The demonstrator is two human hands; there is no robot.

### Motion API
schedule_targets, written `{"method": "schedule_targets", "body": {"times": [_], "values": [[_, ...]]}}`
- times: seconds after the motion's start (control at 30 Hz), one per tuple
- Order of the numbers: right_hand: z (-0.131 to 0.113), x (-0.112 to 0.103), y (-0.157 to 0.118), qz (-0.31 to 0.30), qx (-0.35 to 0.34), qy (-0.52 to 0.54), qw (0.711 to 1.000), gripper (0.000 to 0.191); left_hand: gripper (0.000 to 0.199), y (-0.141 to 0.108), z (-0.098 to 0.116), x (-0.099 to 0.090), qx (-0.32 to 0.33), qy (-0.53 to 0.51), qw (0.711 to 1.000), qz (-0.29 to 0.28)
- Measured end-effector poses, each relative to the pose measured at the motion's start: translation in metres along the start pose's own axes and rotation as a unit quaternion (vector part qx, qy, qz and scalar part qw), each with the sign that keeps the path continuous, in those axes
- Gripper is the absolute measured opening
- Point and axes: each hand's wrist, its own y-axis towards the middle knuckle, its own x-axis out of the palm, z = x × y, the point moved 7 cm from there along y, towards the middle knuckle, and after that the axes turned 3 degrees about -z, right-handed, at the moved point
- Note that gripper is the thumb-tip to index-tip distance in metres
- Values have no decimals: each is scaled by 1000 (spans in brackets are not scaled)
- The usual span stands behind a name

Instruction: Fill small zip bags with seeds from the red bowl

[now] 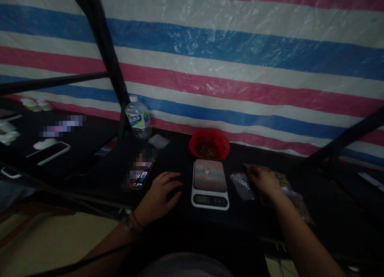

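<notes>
My left hand (160, 195) rests open on the black table, its fingers spread toward the kitchen scale (211, 183) and touching nothing else. On the scale's metal plate lies a small clear object I cannot make out. Behind the scale stands a red plastic bowl (223, 145) with many small brown pieces in it. To the right, my right hand (264, 180) reaches over filled clear plastic bags (295, 201), its fingers curled at the edge of one bag; the fingertips are partly hidden. Between that hand and the scale lies a flat clear zip bag (242, 187).
A lit phone (143, 175) lies left of my left hand. A large clear bottle (139, 119) and small clear bags (159, 141) stand or lie farther back. Black metal posts (109, 53) frame the table, and a striped plastic sheet (240, 57) hangs behind. Another phone (51, 153) lies at far left.
</notes>
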Motion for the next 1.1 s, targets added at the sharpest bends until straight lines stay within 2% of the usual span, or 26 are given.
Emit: {"method": "schedule_targets", "body": {"times": [0.13, 0.27, 0.33, 0.43, 0.5, 0.57, 0.63, 0.73, 0.8, 0.83, 0.9, 0.97, 1.1], "values": [[-6, 1, 5, -30, 34, -31, 999, 56, 21, 11, 14, -1, 25, -41, 999, 10], [-8, 1, 15, -43, 53, -23, 997, 48, 20, 25, 35, -2, 67, -94, 993, 13], [-7, -5, 21, -14, 46, 7, 999, 46, 20, 32, 45, -2, 87, -122, 989, 9], [-10, -32, 21, 93, 11, 106, 990, 49, 20, 42, 58, -2, 109, -173, 979, -8], [-20, -61, 9, 176, -16, 188, 966, 51, 19, 49, 63, -3, 98, -216, 971, -20], [-42, -91, -13, 235, -55, 245, 939, 50, 18, 57, 66, 1, 61, -263, 962, -38], [-77, -117, -40, 245, -124, 265, 924, 46, 19, 63, 69, 7, 16, -329, 943, -53], [-135, -136, -78, 180, -255, 273, 910, 47, 34, 69, 72, 19, -27, -455, 888, -65], [-169, -137, -99, 106, -356, 262, 891, 55, 35, 71, 74, 26, -45, -510, 856, -77], [-180, -135, -107, 82, -384, 253, 884, 59, 34, 71, 74, 29, -57, -519, 848, -87], [-190, -133, -115, 58, -405, 244, 880, 65, 35, 69, 73, 32, -85, -518, 844, -109], [-191, -132, -117, 52, -397, 247, 882, 66, 34, 66, 71, 32, -103, -507, 847, -122], [-190, -134, -115, 40, -391, 265, 881, 64, 31, 63, 67, 27, -109, -458, 876, -110]]}}
